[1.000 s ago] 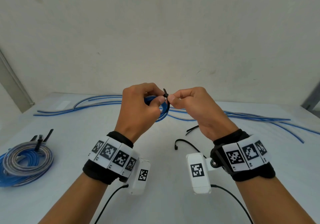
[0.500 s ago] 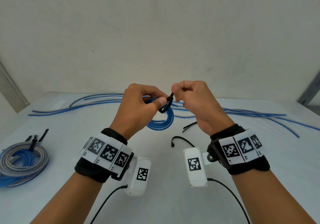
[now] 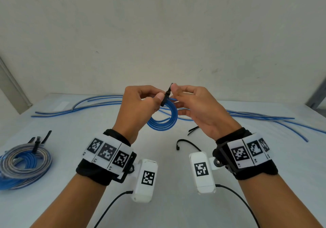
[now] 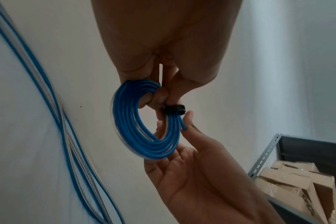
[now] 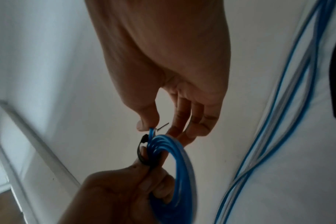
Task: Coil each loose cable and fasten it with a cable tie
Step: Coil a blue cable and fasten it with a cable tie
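The left hand (image 3: pixel 139 107) pinches the blue coil (image 3: pixel 163 120) under the black tie (image 3: pixel 165 97); the right hand (image 3: pixel 194 107) pinches the tie's tail. If that left grip slips, the loops may spring apart.

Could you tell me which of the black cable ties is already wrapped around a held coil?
The cable tie pinched between both hands, around the blue coil; the others lie loose or fasten finished coils.

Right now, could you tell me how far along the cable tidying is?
Done: tied coils lie at the table's left. In hand: left hand grips a blue coil while right hand pinches its black tie. Left: loose cables along the back; spare ties wait.
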